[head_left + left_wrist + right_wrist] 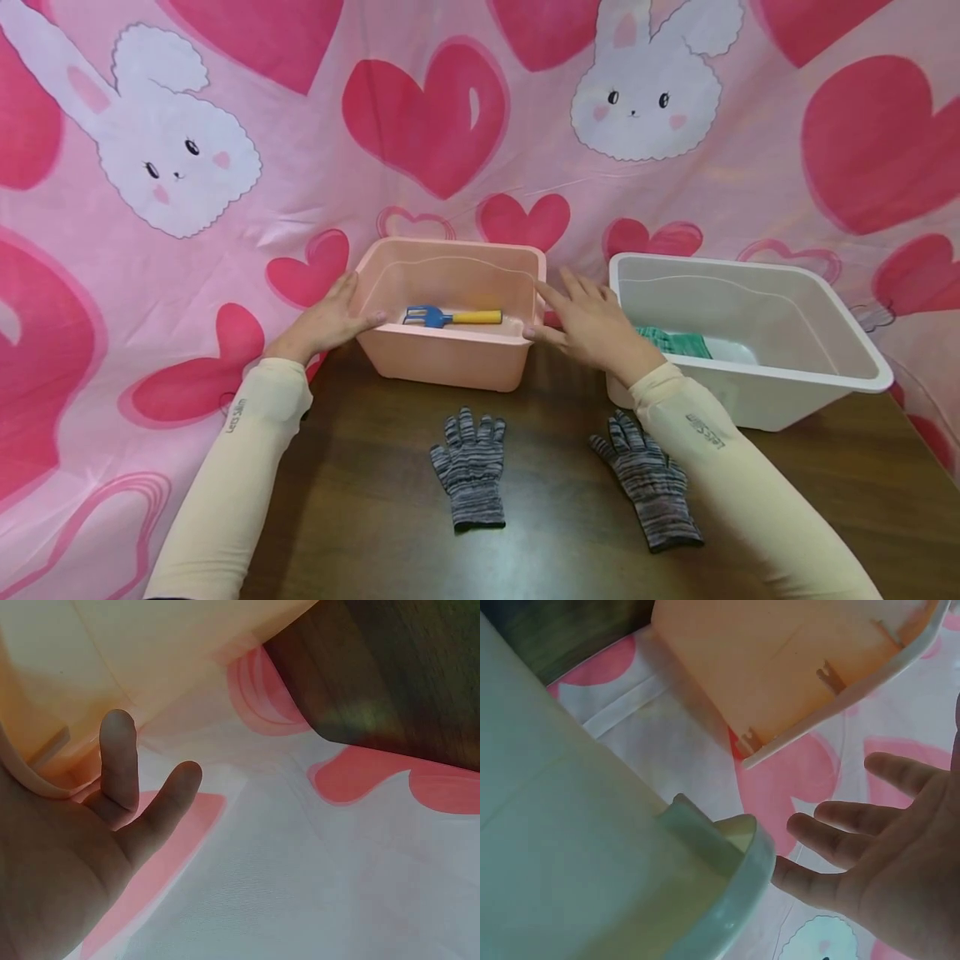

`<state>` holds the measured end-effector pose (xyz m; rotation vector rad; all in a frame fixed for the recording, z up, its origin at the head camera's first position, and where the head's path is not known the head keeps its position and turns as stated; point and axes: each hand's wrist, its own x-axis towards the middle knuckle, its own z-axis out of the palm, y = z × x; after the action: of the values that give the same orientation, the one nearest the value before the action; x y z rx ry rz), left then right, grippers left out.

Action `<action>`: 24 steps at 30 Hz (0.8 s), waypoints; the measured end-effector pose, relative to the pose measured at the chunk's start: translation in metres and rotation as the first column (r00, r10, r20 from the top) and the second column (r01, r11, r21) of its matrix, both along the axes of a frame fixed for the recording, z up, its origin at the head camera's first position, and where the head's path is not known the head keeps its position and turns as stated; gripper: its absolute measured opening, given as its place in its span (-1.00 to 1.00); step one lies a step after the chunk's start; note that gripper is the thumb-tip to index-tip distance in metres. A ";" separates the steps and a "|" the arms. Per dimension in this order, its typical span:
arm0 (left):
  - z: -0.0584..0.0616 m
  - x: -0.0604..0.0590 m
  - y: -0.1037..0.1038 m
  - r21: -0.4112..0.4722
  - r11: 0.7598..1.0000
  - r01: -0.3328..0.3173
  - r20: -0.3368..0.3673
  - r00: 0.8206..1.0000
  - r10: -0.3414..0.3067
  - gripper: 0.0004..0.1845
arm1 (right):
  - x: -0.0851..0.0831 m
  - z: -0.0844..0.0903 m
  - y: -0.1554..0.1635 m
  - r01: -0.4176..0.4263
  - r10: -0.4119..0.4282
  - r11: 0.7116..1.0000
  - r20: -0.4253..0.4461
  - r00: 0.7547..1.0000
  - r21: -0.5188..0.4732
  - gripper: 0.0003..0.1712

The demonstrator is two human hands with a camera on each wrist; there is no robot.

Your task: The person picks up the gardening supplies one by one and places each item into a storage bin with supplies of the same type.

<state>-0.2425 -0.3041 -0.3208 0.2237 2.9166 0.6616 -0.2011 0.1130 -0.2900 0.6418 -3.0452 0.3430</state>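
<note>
A pink plastic bin (442, 362) stands on the dark wooden table (555, 542), and a toy rake (450, 317) with a blue head and yellow handle lies inside it. My left hand (330, 321) rests flat against the bin's left wall, its thumb at the front rim. In the left wrist view the left hand (127, 795) shows straight fingers beside the pink bin (150, 645). My right hand (588, 321) is spread at the bin's right side, the thumb touching the corner. The right wrist view shows the right hand (870, 847) open, between the pink bin (780, 660) and a white bin (592, 847).
The white bin (787, 400) stands to the right with a green cloth (675, 342) inside. Two grey striped gloves (471, 468) (648, 483) lie flat on the table in front of the bins. A pink cloth with hearts and rabbits (180, 158) hangs behind and at the left.
</note>
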 end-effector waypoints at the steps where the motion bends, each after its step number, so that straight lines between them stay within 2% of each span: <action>1: 0.000 0.000 0.000 0.001 1.000 -0.001 0.002 1.000 0.001 0.30 | 0.001 -0.001 0.001 0.000 0.000 1.000 -0.005 1.000 0.007 0.06; 5: 0.000 0.001 0.000 -0.003 1.000 -0.005 0.007 1.000 0.005 0.31 | 0.007 -0.002 0.004 -0.004 0.005 0.999 -0.029 1.000 0.035 0.04; 11: -0.002 0.001 0.000 -0.004 1.000 -0.006 0.005 1.000 0.006 0.31 | 0.019 -0.006 0.011 -0.008 0.008 1.000 -0.024 1.000 0.017 0.04; 19: -0.001 0.001 0.001 -0.006 1.000 -0.010 0.004 1.000 0.010 0.30 | 0.034 -0.007 0.024 -0.039 0.042 0.999 -0.092 0.995 0.032 0.02; 24: 0.000 0.002 0.002 -0.006 1.000 -0.015 0.004 1.000 0.015 0.30 | 0.043 -0.008 0.033 -0.036 0.041 0.998 -0.099 0.994 0.044 0.02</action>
<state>-0.2404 -0.3026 -0.3211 0.2000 2.9185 0.6550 -0.1584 0.1463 -0.2976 0.6983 -2.9555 0.2407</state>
